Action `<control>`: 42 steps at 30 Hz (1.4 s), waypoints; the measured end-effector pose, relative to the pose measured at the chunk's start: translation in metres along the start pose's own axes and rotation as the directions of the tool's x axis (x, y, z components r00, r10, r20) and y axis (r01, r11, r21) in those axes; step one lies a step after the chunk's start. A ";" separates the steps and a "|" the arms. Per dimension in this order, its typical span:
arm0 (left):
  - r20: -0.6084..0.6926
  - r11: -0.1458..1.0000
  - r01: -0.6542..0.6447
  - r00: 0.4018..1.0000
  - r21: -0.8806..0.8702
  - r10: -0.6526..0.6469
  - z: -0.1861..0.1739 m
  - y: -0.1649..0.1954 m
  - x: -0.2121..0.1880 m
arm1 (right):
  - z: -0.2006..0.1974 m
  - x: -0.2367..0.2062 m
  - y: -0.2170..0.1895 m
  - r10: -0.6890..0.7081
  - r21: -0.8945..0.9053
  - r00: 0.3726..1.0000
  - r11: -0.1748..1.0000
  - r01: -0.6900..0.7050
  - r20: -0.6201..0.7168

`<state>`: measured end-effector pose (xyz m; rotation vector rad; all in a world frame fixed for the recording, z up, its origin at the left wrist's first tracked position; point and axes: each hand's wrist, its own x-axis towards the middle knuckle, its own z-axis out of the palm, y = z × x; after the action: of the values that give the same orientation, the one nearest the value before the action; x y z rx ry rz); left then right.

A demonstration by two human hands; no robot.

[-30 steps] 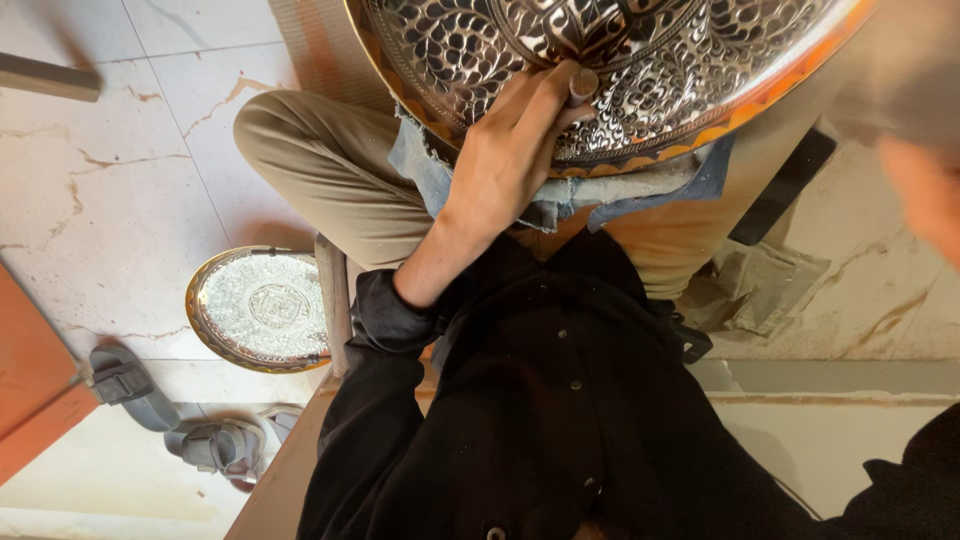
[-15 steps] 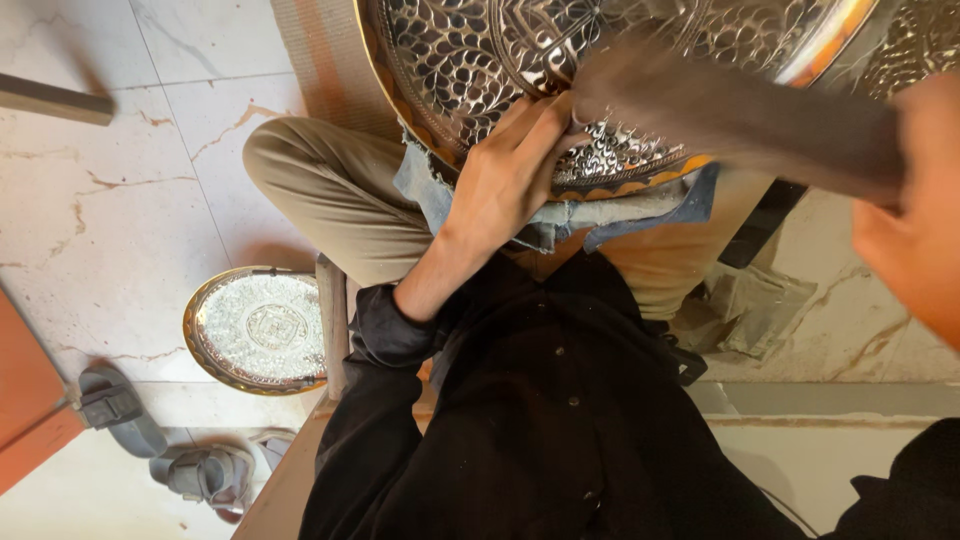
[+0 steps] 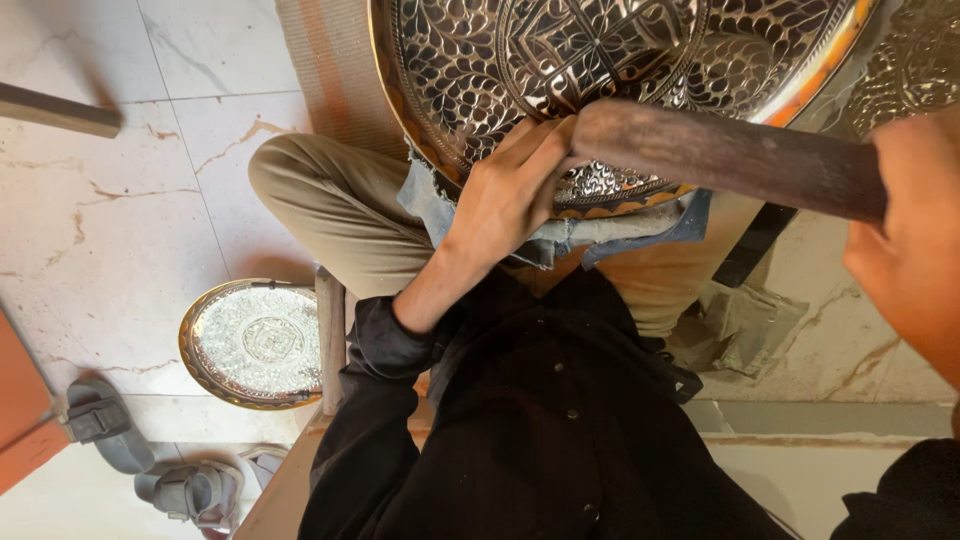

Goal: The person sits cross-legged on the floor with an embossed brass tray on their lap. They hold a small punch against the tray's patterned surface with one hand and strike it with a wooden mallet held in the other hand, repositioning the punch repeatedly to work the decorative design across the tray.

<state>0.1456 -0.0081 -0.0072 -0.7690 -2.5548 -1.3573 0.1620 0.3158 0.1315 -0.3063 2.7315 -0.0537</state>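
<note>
Your left hand [image 3: 510,195] pinched a small tool, hardly visible, against the engraved tray [image 3: 600,80] resting on your lap, bracing it. Right hand [image 3: 915,240] gripped the wooden mallet handle [image 3: 720,155], head just above the left fingers, set to strike.

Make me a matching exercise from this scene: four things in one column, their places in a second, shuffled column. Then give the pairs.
Things:
1. large engraved metal tray
2. small engraved plate
3. grey sandals
4. wooden handle

Places:
A. on the tiled floor, bottom left corner
B. gripped by the right hand
C. on the lap, under the left hand
D. on the floor beside the left elbow

Pairs: 1-C, 2-D, 3-A, 4-B
</note>
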 end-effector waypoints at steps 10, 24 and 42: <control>-0.031 0.999 -0.022 0.999 -0.047 0.021 -0.002 -0.005 0.000 | -0.020 0.006 -0.030 -0.048 -0.095 0.997 0.995 0.041 -0.064; 0.020 1.000 -0.008 1.000 -0.024 0.009 -0.006 -0.006 -0.001 | 0.025 0.002 0.017 -0.098 -0.118 0.991 0.989 0.086 -0.096; 0.049 0.999 0.028 0.998 -0.044 -0.026 -0.014 -0.004 -0.001 | 0.058 0.005 0.041 -0.117 0.086 0.990 0.989 0.124 -0.078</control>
<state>0.1426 -0.0212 -0.0025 -0.7877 -2.5893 -1.4248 0.1717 0.3548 0.0730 -0.4519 2.7691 -0.2261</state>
